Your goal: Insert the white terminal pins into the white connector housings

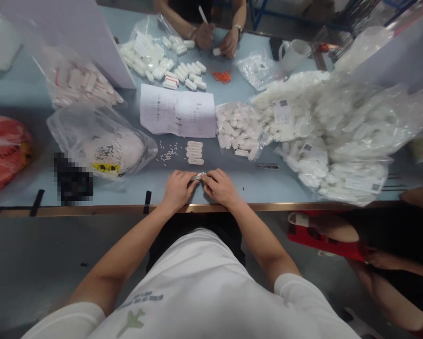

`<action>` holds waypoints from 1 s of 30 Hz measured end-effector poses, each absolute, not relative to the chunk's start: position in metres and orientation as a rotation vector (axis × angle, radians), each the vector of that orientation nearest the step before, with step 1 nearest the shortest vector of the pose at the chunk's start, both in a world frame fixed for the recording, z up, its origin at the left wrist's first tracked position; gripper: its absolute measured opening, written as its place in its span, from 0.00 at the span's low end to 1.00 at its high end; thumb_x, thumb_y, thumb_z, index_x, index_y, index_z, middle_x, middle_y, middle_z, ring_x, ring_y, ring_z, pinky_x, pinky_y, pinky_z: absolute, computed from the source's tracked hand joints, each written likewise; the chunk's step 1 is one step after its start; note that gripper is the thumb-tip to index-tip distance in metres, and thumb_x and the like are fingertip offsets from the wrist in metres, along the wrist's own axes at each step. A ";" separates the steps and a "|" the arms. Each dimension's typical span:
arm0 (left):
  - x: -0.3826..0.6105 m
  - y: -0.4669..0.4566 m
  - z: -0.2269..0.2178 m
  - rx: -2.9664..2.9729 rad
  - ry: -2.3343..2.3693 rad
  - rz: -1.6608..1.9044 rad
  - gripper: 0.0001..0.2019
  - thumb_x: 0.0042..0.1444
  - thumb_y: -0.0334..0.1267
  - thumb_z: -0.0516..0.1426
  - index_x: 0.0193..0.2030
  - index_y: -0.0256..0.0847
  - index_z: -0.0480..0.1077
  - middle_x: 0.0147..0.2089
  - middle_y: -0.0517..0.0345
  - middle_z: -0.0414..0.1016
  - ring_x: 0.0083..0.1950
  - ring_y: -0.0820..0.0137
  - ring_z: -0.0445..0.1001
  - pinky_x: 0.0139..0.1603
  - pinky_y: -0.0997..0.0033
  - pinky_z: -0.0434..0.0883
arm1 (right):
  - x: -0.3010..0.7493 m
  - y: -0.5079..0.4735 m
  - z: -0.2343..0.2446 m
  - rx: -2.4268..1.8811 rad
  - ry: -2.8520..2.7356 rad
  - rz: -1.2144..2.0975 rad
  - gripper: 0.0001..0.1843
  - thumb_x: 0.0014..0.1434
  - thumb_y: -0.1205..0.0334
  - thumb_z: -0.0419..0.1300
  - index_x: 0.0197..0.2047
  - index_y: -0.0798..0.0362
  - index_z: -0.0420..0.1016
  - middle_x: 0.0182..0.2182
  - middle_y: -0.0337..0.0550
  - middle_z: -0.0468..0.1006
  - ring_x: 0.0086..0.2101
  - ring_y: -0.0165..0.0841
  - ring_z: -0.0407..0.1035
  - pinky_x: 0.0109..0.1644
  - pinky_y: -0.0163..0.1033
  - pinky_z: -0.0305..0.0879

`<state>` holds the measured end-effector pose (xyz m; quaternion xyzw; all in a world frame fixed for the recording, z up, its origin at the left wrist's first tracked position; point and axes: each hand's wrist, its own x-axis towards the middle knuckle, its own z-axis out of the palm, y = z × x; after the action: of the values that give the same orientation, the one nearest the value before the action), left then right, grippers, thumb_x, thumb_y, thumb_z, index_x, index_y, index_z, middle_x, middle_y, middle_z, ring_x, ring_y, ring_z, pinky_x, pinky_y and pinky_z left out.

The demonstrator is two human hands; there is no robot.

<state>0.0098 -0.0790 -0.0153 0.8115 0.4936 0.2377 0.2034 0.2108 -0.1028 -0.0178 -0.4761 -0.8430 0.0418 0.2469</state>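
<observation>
Near the table's front edge, my left hand (179, 188) and my right hand (220, 186) pinch a small white plastic piece (199, 177) between them, fingertips closed on its two ends. Its near face looks ridged or slotted; finer detail is too small to tell. Just beyond it lies a short stack of white oblong plastic pieces (195, 153), laid in a column. Left of that column are scattered tiny white slivers (168, 153). A printed paper sheet (178, 111) with text and small pictures lies behind them.
Clear bags of white parts (240, 127) crowd the right side, with a small metal tool (267, 166) before them. A plastic bag (117, 146) lies left. Across the table, a co-worker's hands (216, 40) hold a pen-like item and a white piece. Another person sits at right.
</observation>
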 end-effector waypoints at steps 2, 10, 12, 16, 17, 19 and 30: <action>0.010 -0.080 -0.015 2.277 1.368 0.664 0.14 0.65 0.46 0.57 0.50 0.42 0.78 0.48 0.49 0.82 0.50 0.58 0.74 0.55 0.55 0.67 | 0.212 -0.103 -0.021 -1.331 -2.235 0.110 0.19 0.65 0.67 0.53 0.57 0.54 0.75 0.42 0.52 0.76 0.42 0.39 0.67 0.48 0.45 0.69; -0.007 -0.056 -0.004 2.305 1.543 0.701 0.13 0.67 0.41 0.53 0.49 0.43 0.78 0.47 0.47 0.81 0.50 0.58 0.76 0.54 0.57 0.70 | 0.214 -0.101 -0.030 -1.399 -2.007 0.124 0.25 0.62 0.72 0.51 0.61 0.53 0.71 0.44 0.54 0.76 0.44 0.39 0.71 0.49 0.45 0.73; -0.016 -0.040 0.003 2.306 1.651 0.679 0.15 0.67 0.38 0.51 0.49 0.42 0.78 0.46 0.44 0.80 0.50 0.55 0.75 0.54 0.54 0.69 | 0.214 -0.100 -0.030 -1.399 -1.987 0.131 0.24 0.62 0.72 0.51 0.59 0.53 0.72 0.43 0.53 0.76 0.44 0.39 0.71 0.49 0.45 0.74; -0.027 -0.020 0.012 2.343 1.722 0.568 0.18 0.66 0.35 0.49 0.56 0.36 0.75 0.51 0.36 0.78 0.53 0.48 0.72 0.54 0.47 0.67 | 0.214 -0.100 -0.029 -1.397 -1.962 0.141 0.23 0.61 0.73 0.51 0.57 0.52 0.74 0.42 0.52 0.77 0.43 0.38 0.72 0.47 0.43 0.75; -0.027 -0.018 0.013 2.355 1.716 0.539 0.19 0.65 0.34 0.48 0.58 0.35 0.74 0.53 0.35 0.78 0.54 0.47 0.72 0.55 0.47 0.67 | 0.214 -0.099 -0.029 -1.394 -1.960 0.145 0.23 0.61 0.73 0.51 0.57 0.53 0.74 0.42 0.52 0.77 0.43 0.38 0.72 0.47 0.43 0.75; -0.024 -0.019 0.013 2.370 1.705 0.496 0.21 0.64 0.30 0.47 0.61 0.34 0.71 0.57 0.34 0.76 0.56 0.47 0.71 0.57 0.46 0.65 | 0.214 -0.099 -0.029 -1.388 -1.954 0.150 0.22 0.61 0.73 0.51 0.56 0.53 0.74 0.41 0.52 0.77 0.43 0.38 0.72 0.48 0.43 0.75; -0.015 -0.017 0.017 2.276 1.773 0.435 0.16 0.60 0.27 0.47 0.39 0.36 0.77 0.39 0.34 0.77 0.53 0.44 0.72 0.52 0.46 0.68 | 0.214 -0.098 -0.031 -1.385 -1.924 0.202 0.22 0.60 0.73 0.51 0.55 0.53 0.74 0.42 0.53 0.77 0.44 0.39 0.72 0.49 0.45 0.74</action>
<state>-0.0155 -0.0171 0.0172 0.7752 0.6038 0.1483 0.1117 0.2144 -0.0984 -0.0311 -0.5403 -0.7506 0.0787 0.3722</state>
